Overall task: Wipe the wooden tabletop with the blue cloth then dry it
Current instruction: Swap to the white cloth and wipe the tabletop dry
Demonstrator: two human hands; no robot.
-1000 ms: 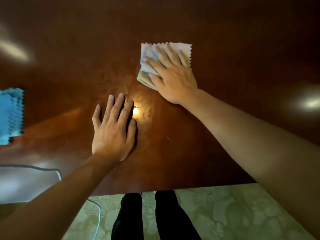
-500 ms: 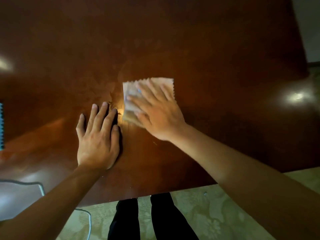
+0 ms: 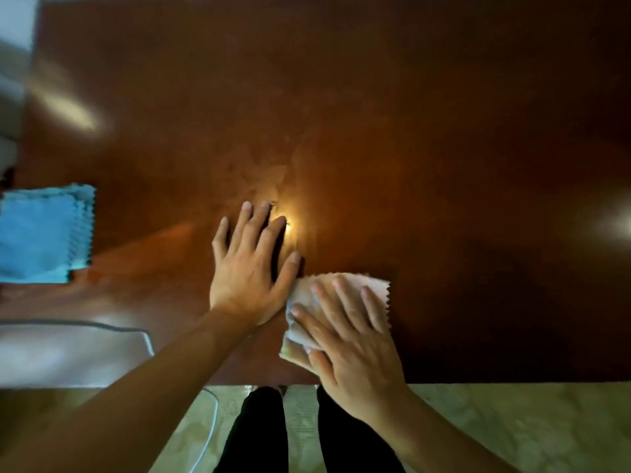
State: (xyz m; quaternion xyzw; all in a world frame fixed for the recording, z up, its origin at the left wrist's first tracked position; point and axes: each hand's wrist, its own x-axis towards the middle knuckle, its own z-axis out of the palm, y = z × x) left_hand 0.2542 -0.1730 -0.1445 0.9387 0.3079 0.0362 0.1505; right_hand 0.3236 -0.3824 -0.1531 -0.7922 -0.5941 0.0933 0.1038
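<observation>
Head view: right hand (image 3: pixel 355 339) flat, fingers spread, pressing the pale cloth (image 3: pixel 341 285) near the tabletop (image 3: pixel 444 131) edge; left hand (image 3: pixel 251 268) open, bracing; blue cloth (image 3: pixel 41 233) idle far left; keep pressure even, strokes overlapping.

Dim, glare patches, blurred edges

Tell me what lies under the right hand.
A pale cloth lies flat on the wooden tabletop under the right hand. The cloth's middle is covered.
</observation>
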